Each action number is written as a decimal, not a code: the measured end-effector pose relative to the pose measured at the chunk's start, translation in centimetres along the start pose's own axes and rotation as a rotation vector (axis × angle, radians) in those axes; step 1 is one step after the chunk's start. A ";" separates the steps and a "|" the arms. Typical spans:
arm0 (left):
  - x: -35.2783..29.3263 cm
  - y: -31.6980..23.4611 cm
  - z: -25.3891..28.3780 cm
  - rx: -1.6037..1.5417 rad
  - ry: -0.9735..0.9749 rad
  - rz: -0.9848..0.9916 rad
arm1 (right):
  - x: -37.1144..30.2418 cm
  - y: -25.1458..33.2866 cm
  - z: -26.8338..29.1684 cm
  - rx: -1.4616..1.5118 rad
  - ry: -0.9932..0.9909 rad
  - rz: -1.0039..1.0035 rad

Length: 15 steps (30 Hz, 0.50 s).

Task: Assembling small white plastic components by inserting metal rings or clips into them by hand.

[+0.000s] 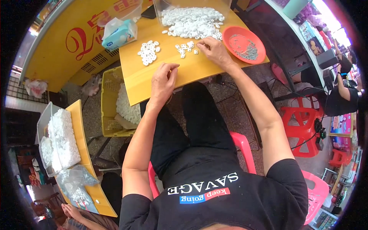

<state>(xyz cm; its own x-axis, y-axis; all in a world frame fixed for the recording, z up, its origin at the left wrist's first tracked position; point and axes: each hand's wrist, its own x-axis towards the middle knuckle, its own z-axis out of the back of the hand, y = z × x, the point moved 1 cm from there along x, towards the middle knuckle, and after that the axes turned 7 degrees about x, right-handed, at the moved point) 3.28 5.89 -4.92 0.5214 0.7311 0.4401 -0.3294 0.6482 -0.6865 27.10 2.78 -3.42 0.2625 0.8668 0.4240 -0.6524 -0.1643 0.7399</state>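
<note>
My left hand [164, 81] rests at the front edge of the yellow table [134, 86], its fingers curled together; whatever they may hold is hidden. Farther right, my right hand [216, 53] reaches over the tabletop with bent, pinched fingers, and I cannot make out what is in them. Beside its fingertips lies a loose group of small white plastic pieces with holes [183, 50]. To the left is a pile of white oval pieces [148, 53]. An orange-red bowl [234, 34] holding thin metal pins [251, 51] stands just right of my right hand.
At the table's back, a clear bin [158, 8] holds many white pieces [188, 21]. A blue tissue pack [119, 35] sits back left. Below the table's left side is a yellow crate [109, 103]. A person's hands [71, 211] show lower left; red stools [303, 126] stand right.
</note>
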 end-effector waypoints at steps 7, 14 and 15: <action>-0.2 -0.2 0.0 -0.054 0.000 0.043 | -0.2 0.2 0.7 -0.210 0.175 0.066; -0.3 -0.2 -0.2 -0.089 -0.012 0.021 | 0.3 0.4 0.1 -0.299 0.253 0.024; -0.3 -0.2 -0.2 -0.086 -0.010 0.027 | 0.4 0.5 0.1 -0.303 0.249 0.019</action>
<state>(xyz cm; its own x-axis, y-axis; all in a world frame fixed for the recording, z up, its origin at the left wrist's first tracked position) 3.38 5.46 -5.03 0.5056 0.7502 0.4262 -0.2740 0.6080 -0.7452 26.98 3.00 -2.83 0.0925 0.9587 0.2691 -0.8457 -0.0670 0.5295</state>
